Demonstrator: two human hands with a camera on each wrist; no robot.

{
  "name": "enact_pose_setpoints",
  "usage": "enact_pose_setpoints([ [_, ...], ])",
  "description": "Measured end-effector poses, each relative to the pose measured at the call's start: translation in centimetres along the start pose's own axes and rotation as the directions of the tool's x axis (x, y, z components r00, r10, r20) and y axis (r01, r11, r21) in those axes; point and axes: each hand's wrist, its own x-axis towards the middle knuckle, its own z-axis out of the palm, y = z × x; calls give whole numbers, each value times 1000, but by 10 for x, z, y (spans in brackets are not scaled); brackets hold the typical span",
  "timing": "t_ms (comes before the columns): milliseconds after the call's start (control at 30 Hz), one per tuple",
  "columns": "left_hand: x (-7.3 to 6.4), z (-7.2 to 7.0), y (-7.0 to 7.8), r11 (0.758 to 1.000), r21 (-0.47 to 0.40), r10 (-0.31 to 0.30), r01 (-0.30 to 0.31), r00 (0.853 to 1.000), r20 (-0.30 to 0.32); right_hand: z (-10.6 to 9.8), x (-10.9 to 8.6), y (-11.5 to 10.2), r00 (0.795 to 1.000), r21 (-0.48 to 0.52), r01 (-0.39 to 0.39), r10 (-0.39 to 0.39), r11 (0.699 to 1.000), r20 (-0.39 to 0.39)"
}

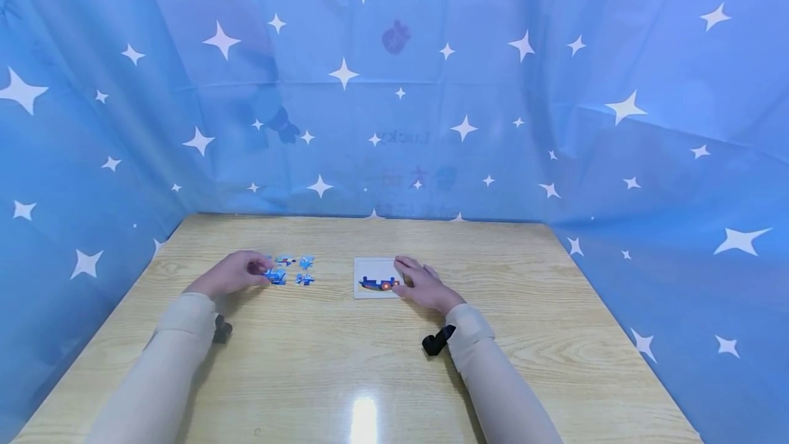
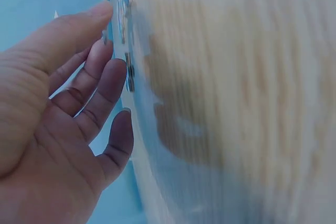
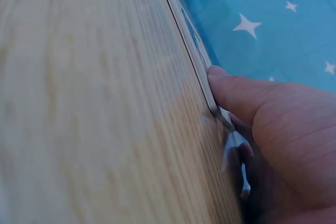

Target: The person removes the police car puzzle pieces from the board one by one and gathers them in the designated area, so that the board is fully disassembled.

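My left hand (image 1: 237,274) is at the left group of blue jigsaw pieces (image 1: 305,262), palm facing inward. Its thumb and fingertips pinch a thin jigsaw piece (image 2: 105,30), seen edge-on in the left wrist view. Over the right side of a white puzzle board (image 1: 364,294) lies my right hand (image 1: 428,286). Its thumb (image 3: 231,85) rests on the board's near right part, the other fingers reaching out over the far right corner. On the board is a partly assembled picture (image 1: 376,284) with dark blue and orange parts; the hand covers its right end.
Other loose jigsaw pieces (image 1: 305,279) lie beside the left hand. Everything rests on a light wooden table (image 1: 333,348). A blue curtain (image 1: 394,122) with white stars encloses the back and both sides. Each wrist wears a black camera (image 1: 437,341).
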Motion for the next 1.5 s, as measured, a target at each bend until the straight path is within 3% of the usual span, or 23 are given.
enact_pose_setpoints([
  [233, -7, -2, -9, 998, -51, -26, 26, 1000, 3, 0, -1, 1, 1000, -3, 4, -4, 1000, -7],
  [467, -12, -6, -12, 997, -40, -59, 58, 998, -20, -1, -1, 0, 1000, 10, 3, -3, 1000, 0],
  [1000, -15, -9, -24, 998, -26, -63, 63, 998, -25, 1, 1, 3, 1000, -6, 15, -15, 1000, -2],
  [1267, -20, -12, -25, 994, -37, -102, 102, 995, 5, 1, 0, 0, 1000, -23, 11, -11, 1000, -1],
  [1500, -21, -14, -25, 994, -48, -94, 95, 995, 18, 1, 0, 1, 1000, -38, 10, -10, 999, -9],
])
